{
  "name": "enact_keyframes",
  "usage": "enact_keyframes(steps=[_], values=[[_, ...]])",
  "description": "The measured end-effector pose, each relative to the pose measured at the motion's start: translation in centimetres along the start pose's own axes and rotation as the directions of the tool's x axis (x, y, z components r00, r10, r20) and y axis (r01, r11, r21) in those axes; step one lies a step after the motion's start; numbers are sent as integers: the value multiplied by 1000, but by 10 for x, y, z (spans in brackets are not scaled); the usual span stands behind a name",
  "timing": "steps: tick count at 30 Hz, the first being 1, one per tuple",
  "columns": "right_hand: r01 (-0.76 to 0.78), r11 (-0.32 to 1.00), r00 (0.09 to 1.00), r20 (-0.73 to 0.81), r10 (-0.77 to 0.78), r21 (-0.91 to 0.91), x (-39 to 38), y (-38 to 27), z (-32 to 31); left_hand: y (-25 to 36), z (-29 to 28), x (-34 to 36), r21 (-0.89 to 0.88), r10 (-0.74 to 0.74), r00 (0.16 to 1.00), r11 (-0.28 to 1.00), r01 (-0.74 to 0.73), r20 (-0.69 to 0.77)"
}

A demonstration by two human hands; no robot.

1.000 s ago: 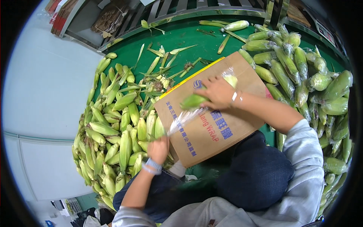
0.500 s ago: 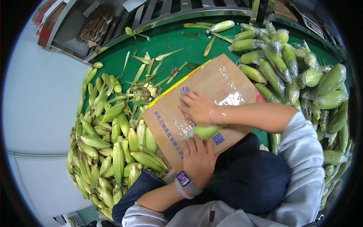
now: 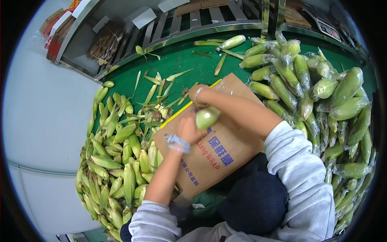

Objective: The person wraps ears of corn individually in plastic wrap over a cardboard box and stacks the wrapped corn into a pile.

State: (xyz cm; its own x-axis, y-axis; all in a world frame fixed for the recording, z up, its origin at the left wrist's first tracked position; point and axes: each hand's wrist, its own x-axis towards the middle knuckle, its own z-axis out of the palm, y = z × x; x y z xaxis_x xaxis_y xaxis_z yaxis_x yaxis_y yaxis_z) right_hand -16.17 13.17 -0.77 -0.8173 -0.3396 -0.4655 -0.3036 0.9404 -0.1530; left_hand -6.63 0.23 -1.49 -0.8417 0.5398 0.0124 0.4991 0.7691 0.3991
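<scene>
Corn ear (image 3: 207,117) is over the brown box (image 3: 240,141), between the left hand (image 3: 188,128) and right hand (image 3: 198,94), which are close together, blurred grip impossible to tell; a loose hold on its glossy surface could let it slip.

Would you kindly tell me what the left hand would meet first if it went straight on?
The left hand would probably meet the right hand first, though depth is unclear.
</scene>
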Motion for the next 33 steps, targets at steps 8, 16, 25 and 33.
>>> enact_keyframes(steps=[8, 16, 25, 33], values=[[92, 996, 977, -195, -87, 17, -32, 10, 29, 27, 11, -143, -443, 461, 129, 885, -145, 878], [621, 764, 719, -516, -466, 175, -101, -4, 82, -2, 24, -235, -745, 99, 940, -585, 321, 328], [-371, -229, 625, 60, -778, 900, -179, -91, 136, 53, -1, -196, -990, -404, 906, -2, -139, -127], [508, 818, 406, -762, -505, -270, -192, -44, 85, 43, -25, -184, -991, -855, 519, -72, -111, 4]])
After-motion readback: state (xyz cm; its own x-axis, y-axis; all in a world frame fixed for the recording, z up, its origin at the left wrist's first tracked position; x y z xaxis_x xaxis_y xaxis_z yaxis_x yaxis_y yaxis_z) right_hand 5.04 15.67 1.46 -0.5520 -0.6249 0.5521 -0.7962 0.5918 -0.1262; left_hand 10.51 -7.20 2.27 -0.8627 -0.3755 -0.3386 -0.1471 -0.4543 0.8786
